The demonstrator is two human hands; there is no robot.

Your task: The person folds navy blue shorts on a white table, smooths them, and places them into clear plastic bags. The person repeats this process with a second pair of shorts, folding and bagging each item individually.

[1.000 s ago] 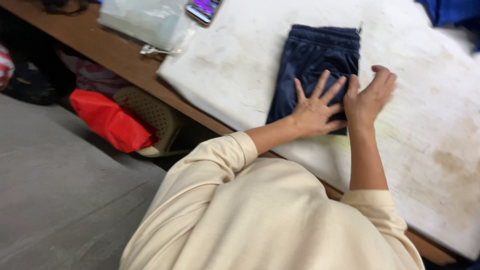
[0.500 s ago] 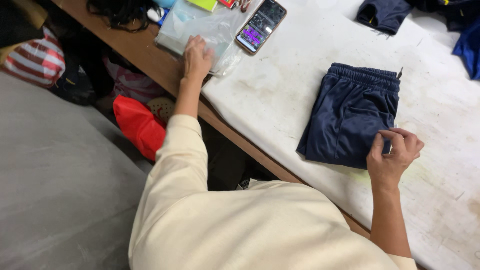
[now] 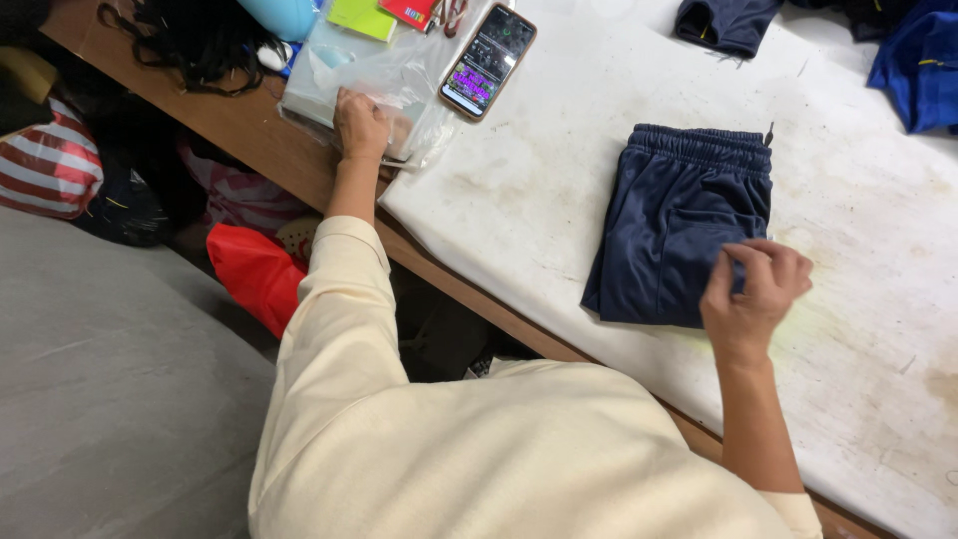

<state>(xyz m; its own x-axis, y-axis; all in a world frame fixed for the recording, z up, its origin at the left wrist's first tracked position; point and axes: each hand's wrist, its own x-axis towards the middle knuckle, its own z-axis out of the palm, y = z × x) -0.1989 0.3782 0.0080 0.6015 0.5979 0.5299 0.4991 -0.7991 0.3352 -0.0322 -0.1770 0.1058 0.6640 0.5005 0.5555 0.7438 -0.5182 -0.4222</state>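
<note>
Folded navy shorts (image 3: 684, 220) with an elastic waistband lie on the white padded table top (image 3: 559, 190). My right hand (image 3: 753, 294) rests at their near right corner, fingers curled and pinching the fabric edge. My left hand (image 3: 361, 125) is stretched out to the left and presses on a stack of clear plastic bags (image 3: 349, 75) at the table's edge, its fingers bent over the top bag. I wear a cream long-sleeved top.
A phone (image 3: 488, 60) with a lit screen lies beside the bags. More dark blue garments (image 3: 728, 20) sit at the far edge, a brighter blue one (image 3: 918, 60) at the right. Below the table are a red bag (image 3: 254, 274) and a striped bag (image 3: 45, 165).
A second ago both hands pressed flat on the folded shorts. My left hand has since reached left to the plastic bags, and my right hand has curled onto the shorts' corner.
</note>
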